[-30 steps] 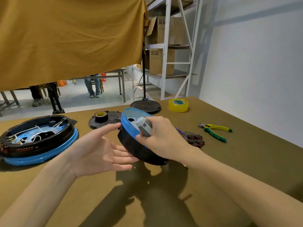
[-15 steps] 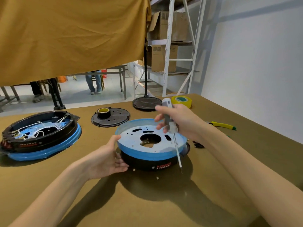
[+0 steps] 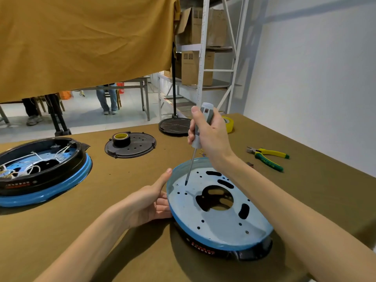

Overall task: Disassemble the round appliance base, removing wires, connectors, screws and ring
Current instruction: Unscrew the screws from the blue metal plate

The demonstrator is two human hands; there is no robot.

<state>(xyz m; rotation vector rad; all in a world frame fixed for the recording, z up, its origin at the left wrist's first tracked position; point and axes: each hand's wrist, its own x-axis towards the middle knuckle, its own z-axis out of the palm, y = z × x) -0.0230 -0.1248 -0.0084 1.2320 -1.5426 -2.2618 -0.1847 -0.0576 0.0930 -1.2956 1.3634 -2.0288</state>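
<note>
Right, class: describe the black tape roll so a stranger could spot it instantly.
Start at the brown table and find the flat black disc at its far middle. The tape roll stands on that disc; unlike the yellow roll further right, it is black outside.

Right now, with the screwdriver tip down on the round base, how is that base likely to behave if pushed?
The round base looks rigid: a flat perforated plate in a blue rim. Lying flat on the table, it would probably slide rather than tip or roll. The left hand rests against its rim, likely bracing it against the screwdriver gripped by the right hand.
</note>
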